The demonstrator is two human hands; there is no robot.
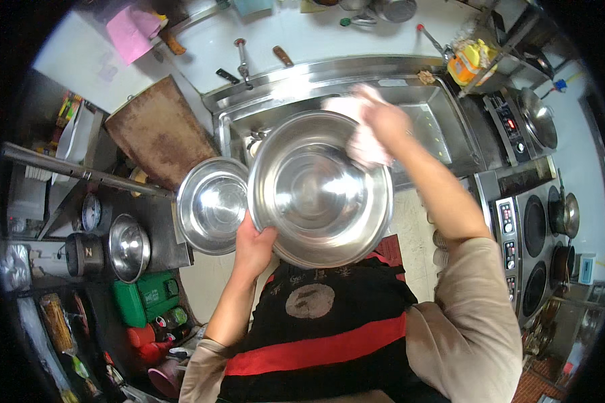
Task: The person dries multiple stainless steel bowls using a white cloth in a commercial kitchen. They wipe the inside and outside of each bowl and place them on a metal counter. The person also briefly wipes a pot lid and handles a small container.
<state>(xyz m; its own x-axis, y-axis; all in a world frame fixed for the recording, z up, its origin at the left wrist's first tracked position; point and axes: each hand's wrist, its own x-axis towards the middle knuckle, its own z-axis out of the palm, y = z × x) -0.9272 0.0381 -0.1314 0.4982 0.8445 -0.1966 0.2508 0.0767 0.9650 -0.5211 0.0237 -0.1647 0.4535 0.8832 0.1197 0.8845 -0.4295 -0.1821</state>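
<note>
A large stainless steel basin (310, 201) is held up in front of me, its shiny inside facing the camera. My left hand (256, 239) grips its lower left rim, thumb on the near side. At the upper right rim, my right hand (388, 123) is closed on a pale pinkish cloth (365, 143), which lies against the basin's edge; both are blurred. A smaller stainless steel basin (214, 204) sits just left of the large one, partly behind its rim. Beyond is a stainless steel sink (423, 133), much of it hidden by the basin.
A brown-stained board (159, 131) leans left of the sink, near a wall tap (242, 63). A metal bowl (129, 247) rests on the left counter above a green plastic container (146, 298). Cooktops (534, 226) stand at the right, with a wok (537, 118) behind. A yellow jug (471, 63) hangs upper right.
</note>
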